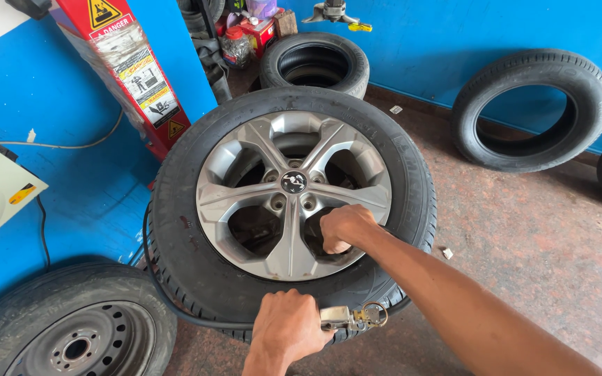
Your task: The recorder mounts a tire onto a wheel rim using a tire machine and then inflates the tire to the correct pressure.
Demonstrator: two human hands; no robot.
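The right hand (343, 228) is closed inside a spoke gap of the silver alloy wheel (292, 191), while the left hand (287, 329) clenches a metal air-hose fitting (353, 317) at the tyre (412, 181). Standing upright on the floor (538, 244), the wheel looks heavy and rigid, best gripped by its spokes.

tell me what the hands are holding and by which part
The left hand grips a metal air inflator tool by its handle end. The right hand is closed on the alloy wheel at a spoke opening near the rim.

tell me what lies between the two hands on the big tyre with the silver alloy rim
In the head view, only a band of black tyre sidewall and the silver rim's lower edge separate the left hand, gripping a metal inflator tool, from the right hand.
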